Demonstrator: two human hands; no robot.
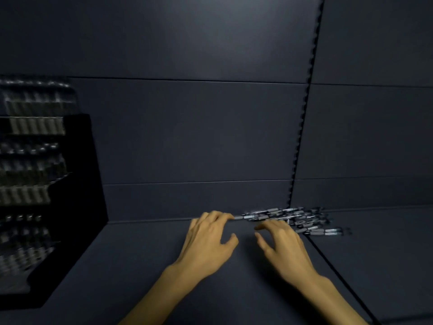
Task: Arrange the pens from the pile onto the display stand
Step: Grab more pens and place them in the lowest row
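Note:
A pile of clear pens [302,219] with grey grips lies on the dark surface against the back wall, right of centre. My left hand [209,240] rests palm down just left of the pile, its fingertips touching the end of one pen [241,217] that sticks out leftward. My right hand [282,245] hovers at the near edge of the pile with fingers spread and nothing held. A black tiered display stand [70,207] stands at the far left, its rows holding several pens.
Dark padded panels form the back wall [187,125] and the work surface [140,266]. A zigzag seam [302,127] runs down the wall to the pile. Another seam crosses the surface at the right.

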